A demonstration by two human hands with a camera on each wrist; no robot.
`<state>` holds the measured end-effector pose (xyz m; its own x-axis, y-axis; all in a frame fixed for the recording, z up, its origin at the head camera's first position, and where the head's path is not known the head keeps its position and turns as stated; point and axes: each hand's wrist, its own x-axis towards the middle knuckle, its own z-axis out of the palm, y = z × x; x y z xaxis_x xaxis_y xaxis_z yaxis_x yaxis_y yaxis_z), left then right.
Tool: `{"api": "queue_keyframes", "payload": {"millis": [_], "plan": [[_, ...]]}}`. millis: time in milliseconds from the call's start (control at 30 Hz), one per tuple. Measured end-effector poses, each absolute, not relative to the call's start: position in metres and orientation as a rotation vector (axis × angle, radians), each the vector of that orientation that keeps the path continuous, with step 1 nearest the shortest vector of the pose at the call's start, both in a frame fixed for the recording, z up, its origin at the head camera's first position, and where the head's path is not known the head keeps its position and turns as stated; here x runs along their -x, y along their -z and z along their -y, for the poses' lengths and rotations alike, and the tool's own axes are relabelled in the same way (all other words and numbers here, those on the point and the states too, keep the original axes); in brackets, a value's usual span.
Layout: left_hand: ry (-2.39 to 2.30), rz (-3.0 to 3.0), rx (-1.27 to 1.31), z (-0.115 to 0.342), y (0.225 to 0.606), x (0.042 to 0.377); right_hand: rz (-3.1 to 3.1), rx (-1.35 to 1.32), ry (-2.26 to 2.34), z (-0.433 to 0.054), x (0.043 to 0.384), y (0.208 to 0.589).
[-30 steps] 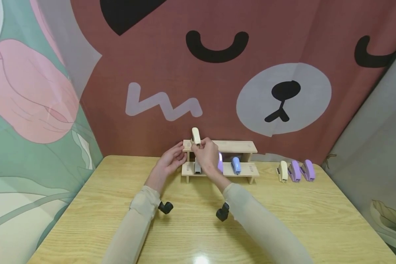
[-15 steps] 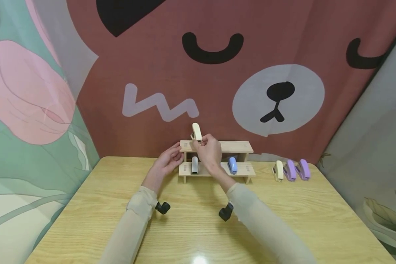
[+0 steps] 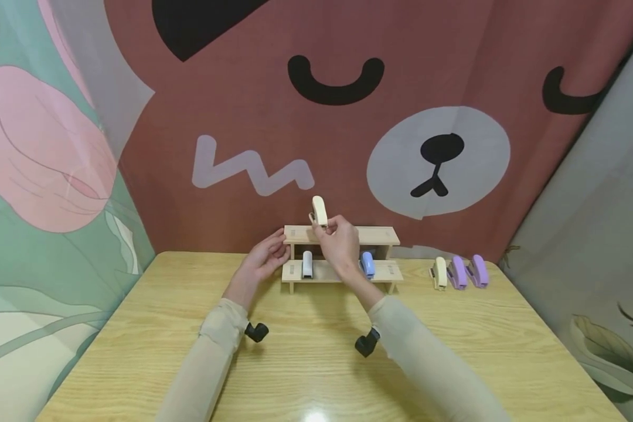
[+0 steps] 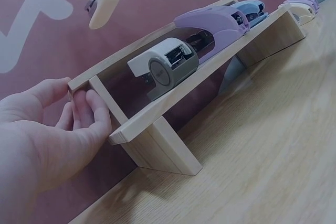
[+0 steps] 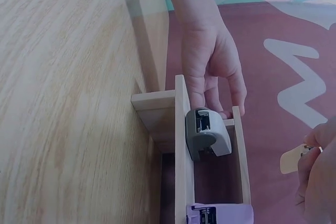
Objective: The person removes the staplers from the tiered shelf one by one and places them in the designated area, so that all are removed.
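A cream stapler is held up over the top board of a two-tier wooden shelf. My right hand pinches it by its lower end, thumb against fingers, and the stapler looks apart from the board. At the shelf's left end, my left hand holds the upper board, with the thumb on its corner and fingers curled beneath, as the left wrist view shows. On the lower tier stand a grey-and-white stapler, a purple stapler and a blue stapler. My right hand hides the purple one in the head view.
On the wooden table, right of the shelf, another cream stapler stands in a row with two purple staplers. A printed curtain hangs close behind the shelf and table.
The cream stapler and my right hand have risen a little and shifted right relative to the shelf, uncovering the grey-and-white stapler. My left hand stays at the shelf's end.
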<state>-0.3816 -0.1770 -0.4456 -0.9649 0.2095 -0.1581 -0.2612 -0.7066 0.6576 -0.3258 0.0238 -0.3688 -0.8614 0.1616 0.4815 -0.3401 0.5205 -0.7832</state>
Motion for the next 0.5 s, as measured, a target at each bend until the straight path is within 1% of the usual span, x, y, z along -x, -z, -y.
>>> {"api": "queue_keyframes", "payload": {"millis": [500], "plan": [[-2.696,-1.008,0.131,0.178,0.447,0.384,2.216,-0.128,-1.329,-0.049,0.311,0.376]]}}
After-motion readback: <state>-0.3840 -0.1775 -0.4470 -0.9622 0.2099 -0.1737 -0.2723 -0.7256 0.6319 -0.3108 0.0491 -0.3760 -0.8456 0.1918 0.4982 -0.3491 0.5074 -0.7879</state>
